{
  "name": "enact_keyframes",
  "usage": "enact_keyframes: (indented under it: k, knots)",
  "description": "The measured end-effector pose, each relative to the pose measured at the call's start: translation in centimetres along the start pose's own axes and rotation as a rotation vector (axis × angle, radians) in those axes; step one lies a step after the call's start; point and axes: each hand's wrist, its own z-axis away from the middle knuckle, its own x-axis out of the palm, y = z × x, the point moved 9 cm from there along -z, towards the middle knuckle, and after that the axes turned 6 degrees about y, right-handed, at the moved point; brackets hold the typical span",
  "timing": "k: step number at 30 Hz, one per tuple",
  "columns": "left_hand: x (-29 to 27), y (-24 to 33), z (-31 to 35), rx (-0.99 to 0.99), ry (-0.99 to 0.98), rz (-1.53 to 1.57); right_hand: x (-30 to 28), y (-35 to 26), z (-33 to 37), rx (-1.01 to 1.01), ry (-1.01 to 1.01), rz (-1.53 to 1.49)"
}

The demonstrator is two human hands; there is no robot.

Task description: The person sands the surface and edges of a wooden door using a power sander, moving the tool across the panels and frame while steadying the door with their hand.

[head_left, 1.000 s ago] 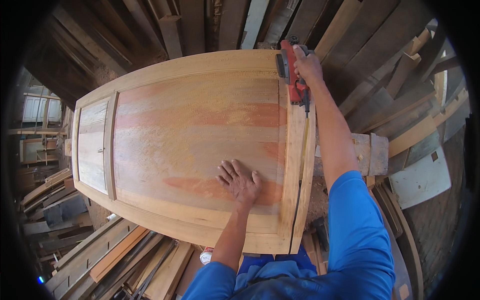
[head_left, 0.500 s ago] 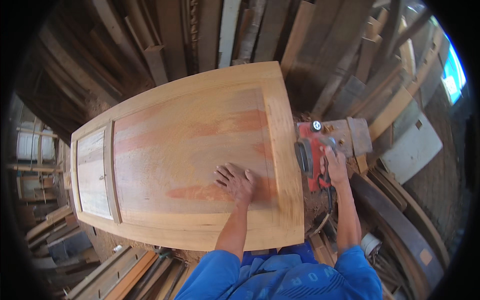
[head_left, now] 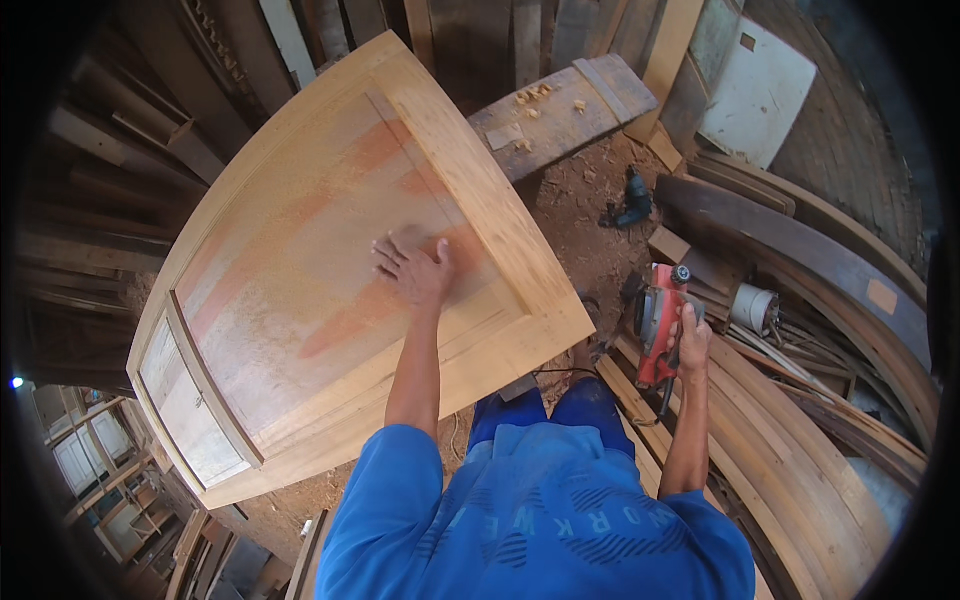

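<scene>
A wooden panel door (head_left: 330, 240) lies flat at my left, its pale frame around a reddish-brown panel dusted with sawdust. My left hand (head_left: 418, 270) rests on this panel with fingers spread, near the frame's right end. Off to the right, apart from the door, my right hand (head_left: 692, 345) is wrapped round the rear handle of a red electric planer (head_left: 657, 325). The planer is held tilted on its side, with its round black knob at the far end and its cord hanging below my hand.
Beyond the door's right end a plank bench (head_left: 565, 110) holds curled shavings. On the shaving-strewn ground lies a dark green drill (head_left: 630, 200). Long boards (head_left: 790, 430) and a white round container (head_left: 752, 308) are at the right. Upright timber (head_left: 515, 50) lines the far side.
My right hand has brought the planer nearer and away from the door's end. The view has turned rightward. My left hand stays on the panel, perhaps sliding slightly.
</scene>
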Motion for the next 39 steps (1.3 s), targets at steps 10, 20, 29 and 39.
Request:
enact_keyframes:
  k: [10, 20, 29, 39]
  knots:
    - [1.5, 15.8, 26.4, 1.033, -0.372, 0.147, 0.0, 4.6, -0.2, 0.079, -0.101, -0.019]
    - [0.5, 12.8, 26.6, 0.974, -0.321, 0.118, 5.3, 3.0, -4.1, 0.068, -0.265, -0.134]
    - [1.4, 17.3, 16.2, 0.85, -0.178, 0.131, 4.6, 6.4, -2.8, 0.16, -0.047, -0.393]
    - [5.2, 17.0, 2.1, 0.594, -0.043, -0.036, 7.7, 17.6, 3.2, 0.358, 0.115, -0.6]
